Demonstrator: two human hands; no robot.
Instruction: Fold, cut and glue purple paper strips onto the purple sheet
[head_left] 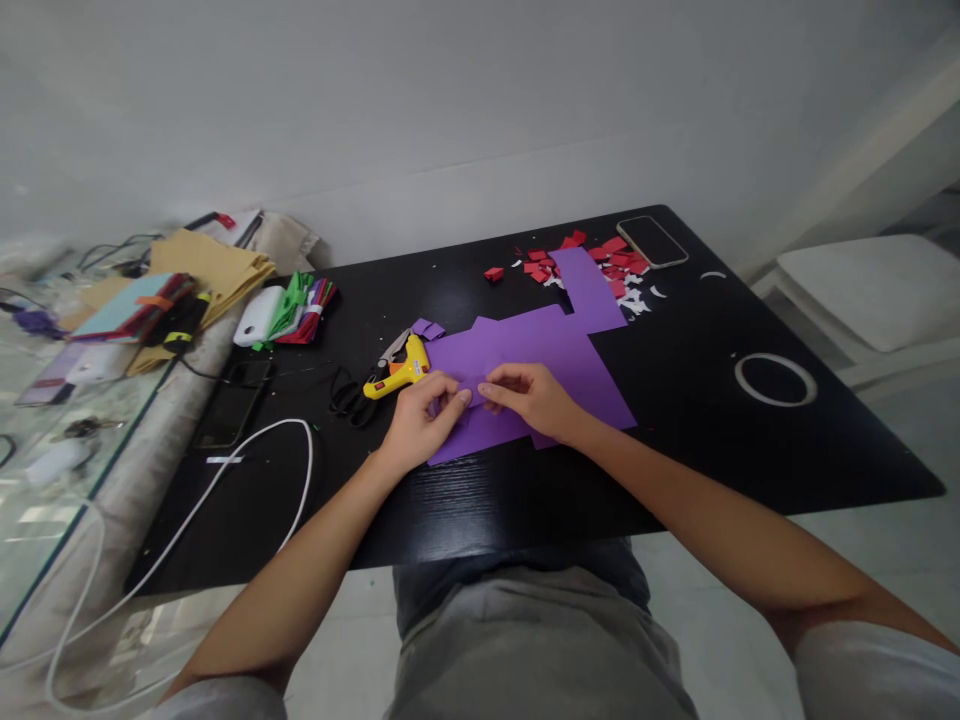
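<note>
Between my two hands is a small purple paper piece [473,392], hard to tell apart from the large purple paper sheets [592,375] beneath. My left hand [421,420] pinches its left side between thumb and fingers. From the right, my right hand [534,398] grips its other side with fingertips together. Just beyond my left hand lies a yellow glue gun [401,370], next to scissors with black handles [352,398]. A few small purple paper squares [428,329] sit by the scissors' blades.
Red paper scraps [540,268], white scraps [634,302] and a phone [652,241] lie at the back right. A roll of tape [775,380] rests on the right. Leftward are a dark phone [234,405], a white cable [309,455], and folded coloured paper [307,310]. A white chair [870,290] stands beyond.
</note>
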